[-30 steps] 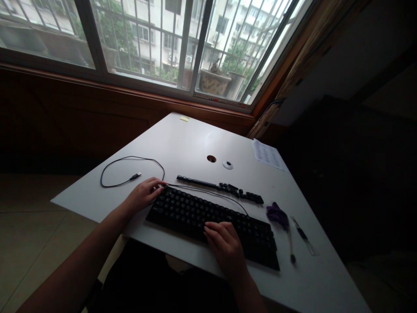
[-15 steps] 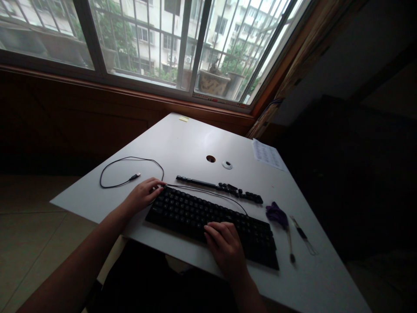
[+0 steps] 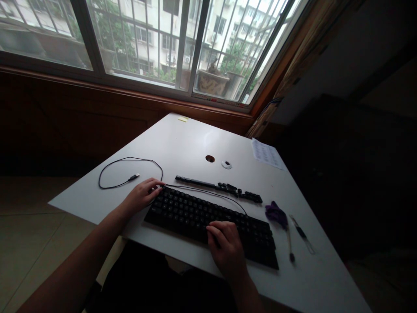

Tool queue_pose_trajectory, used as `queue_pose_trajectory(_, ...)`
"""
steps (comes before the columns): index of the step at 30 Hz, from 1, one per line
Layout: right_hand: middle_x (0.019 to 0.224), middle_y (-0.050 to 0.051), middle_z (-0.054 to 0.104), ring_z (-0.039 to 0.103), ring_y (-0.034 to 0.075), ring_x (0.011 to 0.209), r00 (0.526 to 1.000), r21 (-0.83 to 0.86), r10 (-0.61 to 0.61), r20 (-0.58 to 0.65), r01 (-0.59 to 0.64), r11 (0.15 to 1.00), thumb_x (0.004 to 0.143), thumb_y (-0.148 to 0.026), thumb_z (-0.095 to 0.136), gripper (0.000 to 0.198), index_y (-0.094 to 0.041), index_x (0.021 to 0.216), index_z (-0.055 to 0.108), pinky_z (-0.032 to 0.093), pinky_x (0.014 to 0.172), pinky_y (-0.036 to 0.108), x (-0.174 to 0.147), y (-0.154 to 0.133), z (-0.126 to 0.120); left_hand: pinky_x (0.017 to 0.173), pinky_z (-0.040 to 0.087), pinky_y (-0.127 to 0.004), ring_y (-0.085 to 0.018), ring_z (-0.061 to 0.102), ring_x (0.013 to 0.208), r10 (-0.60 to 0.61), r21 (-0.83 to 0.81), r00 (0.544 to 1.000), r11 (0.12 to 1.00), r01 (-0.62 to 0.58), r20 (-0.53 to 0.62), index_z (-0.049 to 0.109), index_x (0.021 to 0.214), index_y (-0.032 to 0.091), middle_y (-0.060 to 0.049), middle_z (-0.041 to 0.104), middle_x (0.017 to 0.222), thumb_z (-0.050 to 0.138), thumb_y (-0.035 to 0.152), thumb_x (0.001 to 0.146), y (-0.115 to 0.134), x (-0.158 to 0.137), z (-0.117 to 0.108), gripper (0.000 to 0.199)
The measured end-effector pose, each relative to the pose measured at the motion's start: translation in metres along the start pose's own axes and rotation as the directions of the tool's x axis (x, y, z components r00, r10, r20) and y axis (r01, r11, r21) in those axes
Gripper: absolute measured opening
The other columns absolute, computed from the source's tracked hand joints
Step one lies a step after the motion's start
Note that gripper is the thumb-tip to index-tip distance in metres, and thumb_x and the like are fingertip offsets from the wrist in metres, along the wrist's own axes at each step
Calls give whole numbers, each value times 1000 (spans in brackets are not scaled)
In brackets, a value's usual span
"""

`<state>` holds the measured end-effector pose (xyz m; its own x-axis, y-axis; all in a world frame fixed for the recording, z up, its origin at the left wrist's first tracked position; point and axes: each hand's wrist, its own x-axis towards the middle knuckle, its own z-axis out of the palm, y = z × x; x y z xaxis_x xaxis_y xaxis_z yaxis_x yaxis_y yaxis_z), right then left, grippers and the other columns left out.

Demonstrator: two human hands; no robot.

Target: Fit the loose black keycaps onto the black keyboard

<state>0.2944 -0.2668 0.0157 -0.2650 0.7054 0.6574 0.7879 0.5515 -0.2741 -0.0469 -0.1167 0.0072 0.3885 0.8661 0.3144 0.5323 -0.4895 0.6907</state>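
Note:
A black keyboard (image 3: pixel 195 213) lies slightly askew near the front edge of the white desk. Its upper left corner is held by my left hand (image 3: pixel 145 193), fingers along the far edge and thumb at the side. My right hand (image 3: pixel 226 245) is over the lower middle keys, its fingertips pinched together; whatever is between them is hidden. Behind the keyboard, several loose black keycaps (image 3: pixel 234 189) lie in a row with a long spacebar keycap (image 3: pixel 202 183). The keyboard's cable (image 3: pixel 130 158) runs past my left hand and loops to a USB plug (image 3: pixel 133 177).
Right of the keyboard lie a purple cloth (image 3: pixel 276 214), a brush (image 3: pixel 289 243) and a wire keycap puller (image 3: pixel 302 233). Farther back are a round cable hole (image 3: pixel 210 159), its white cover ring (image 3: pixel 226 164), a printed paper (image 3: pixel 267 153) and a yellow note (image 3: pixel 183 118).
My right fingers have drawn closer together and shifted slightly right over the keys. My left hand stays at the keyboard's corner.

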Motion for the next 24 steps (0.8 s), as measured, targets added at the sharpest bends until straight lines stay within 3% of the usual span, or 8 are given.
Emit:
queue_pose_trajectory(9, 106, 7, 70, 64, 23, 98, 998, -22, 12, 60, -11, 1000, 95, -12, 65, 22, -26, 111, 71, 57, 88, 43, 0, -1, 2, 88, 55, -33, -21, 69, 98, -20, -5, 1000, 1000, 20, -6, 71, 121, 23, -7, 71, 117, 51, 41, 104, 4, 0, -1, 32)
queue_pose_trajectory(24, 93, 6, 68, 60, 22, 95, 999, -3, 26, 23, -26, 1000, 94, -12, 67, 21, -25, 107, 76, 55, 85, 42, 3, -3, -1, 91, 54, -34, -22, 70, 102, -2, -3, 1000, 1000, 2, -17, 71, 119, 22, -7, 72, 115, 51, 41, 104, 2, 0, 0, 31)
